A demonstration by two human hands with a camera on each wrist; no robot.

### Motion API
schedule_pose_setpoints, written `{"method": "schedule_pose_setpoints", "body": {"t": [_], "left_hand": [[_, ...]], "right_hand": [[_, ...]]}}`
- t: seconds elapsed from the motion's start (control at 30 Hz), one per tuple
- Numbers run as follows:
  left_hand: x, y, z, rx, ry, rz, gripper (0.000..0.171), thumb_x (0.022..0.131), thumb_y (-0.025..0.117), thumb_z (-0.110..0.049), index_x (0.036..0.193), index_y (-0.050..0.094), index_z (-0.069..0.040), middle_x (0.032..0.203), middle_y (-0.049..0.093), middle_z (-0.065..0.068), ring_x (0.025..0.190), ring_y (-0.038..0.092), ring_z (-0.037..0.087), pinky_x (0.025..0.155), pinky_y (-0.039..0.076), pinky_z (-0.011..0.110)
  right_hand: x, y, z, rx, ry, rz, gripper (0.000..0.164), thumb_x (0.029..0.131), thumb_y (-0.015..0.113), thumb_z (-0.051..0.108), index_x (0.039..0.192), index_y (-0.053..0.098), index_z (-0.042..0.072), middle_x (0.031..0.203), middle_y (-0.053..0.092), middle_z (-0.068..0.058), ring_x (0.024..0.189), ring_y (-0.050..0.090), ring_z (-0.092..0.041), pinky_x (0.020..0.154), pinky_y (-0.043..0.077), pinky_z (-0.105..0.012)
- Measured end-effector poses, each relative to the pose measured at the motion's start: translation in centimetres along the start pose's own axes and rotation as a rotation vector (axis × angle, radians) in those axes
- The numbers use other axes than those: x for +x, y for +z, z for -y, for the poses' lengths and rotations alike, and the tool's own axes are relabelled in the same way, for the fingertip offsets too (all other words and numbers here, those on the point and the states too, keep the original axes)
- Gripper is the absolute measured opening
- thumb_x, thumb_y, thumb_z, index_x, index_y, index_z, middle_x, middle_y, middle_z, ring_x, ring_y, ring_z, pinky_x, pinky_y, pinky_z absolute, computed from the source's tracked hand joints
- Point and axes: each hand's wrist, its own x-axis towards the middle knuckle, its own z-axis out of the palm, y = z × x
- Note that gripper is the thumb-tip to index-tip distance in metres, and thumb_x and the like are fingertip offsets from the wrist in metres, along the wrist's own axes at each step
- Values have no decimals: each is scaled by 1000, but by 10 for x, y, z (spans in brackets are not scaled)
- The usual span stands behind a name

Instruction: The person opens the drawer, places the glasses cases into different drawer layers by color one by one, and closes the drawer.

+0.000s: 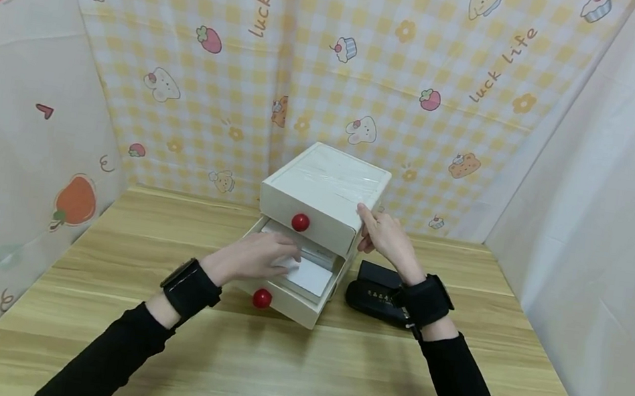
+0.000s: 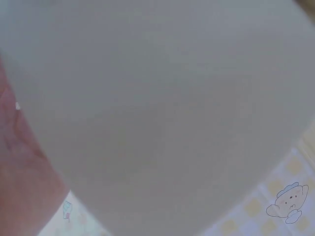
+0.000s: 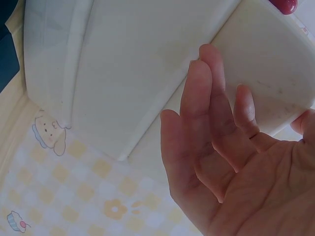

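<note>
A cream two-drawer desktop organizer [image 1: 326, 176] with red round knobs stands on the table, its lower drawer [image 1: 293, 310] pulled out. Inside that drawer lie white flat boxes [image 1: 310, 276]. My left hand [image 1: 252, 258] reaches over the drawer's left side, fingers bent down among the boxes; whether they grip one is hidden. A blurred pale surface [image 2: 162, 108] fills most of the left wrist view. At the organizer's upper right side is my right hand [image 1: 387, 236], a finger at the top edge. Its fingers [image 3: 197, 98] are extended along the side wall in the right wrist view.
A black case [image 1: 373, 299] with gold lettering lies right of the organizer, under my right wrist, with another dark item [image 1: 378, 273] behind it. A yellow checked curtain [image 1: 236, 80] hangs behind the wooden table [image 1: 198, 370], with pale curtains at both sides.
</note>
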Motion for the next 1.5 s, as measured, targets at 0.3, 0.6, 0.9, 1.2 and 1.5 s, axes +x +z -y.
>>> {"method": "schedule_pose_setpoints", "body": {"t": [0.3,0.6,0.9,1.2,1.5], "left_hand": [[-21,11,-9,155,180,-390,12,76,79,-17,81,68,-14,79,66,-4,74,58,11,66,49,22],[-40,26,-20,257,298,-601,20,66,84,-14,72,65,-14,67,61,-5,61,51,8,57,43,17],[-52,42,-26,421,332,-617,27,62,86,-29,69,63,-17,67,62,-8,57,59,4,55,48,18],[-55,44,-23,541,312,-584,29,61,85,-29,71,60,-16,71,58,-6,52,55,3,49,45,16],[-53,41,-24,504,290,-548,25,63,83,-23,71,61,-15,70,55,-4,48,50,3,45,40,15]], "right_hand": [[0,0,2,-1,-3,3,65,100,28,54,85,62,0,74,70,-17,58,65,-15,65,56,-31],[0,-1,0,14,18,9,67,99,27,57,88,62,1,76,70,-16,60,65,-15,65,56,-30],[1,-1,0,12,22,10,66,100,27,55,88,62,0,76,69,-16,59,65,-15,66,56,-31],[1,0,0,18,18,11,65,100,28,53,86,62,0,75,69,-17,58,65,-15,65,56,-30],[0,1,-1,30,6,12,66,100,28,54,87,62,-1,75,69,-18,59,64,-15,66,56,-30]]}}
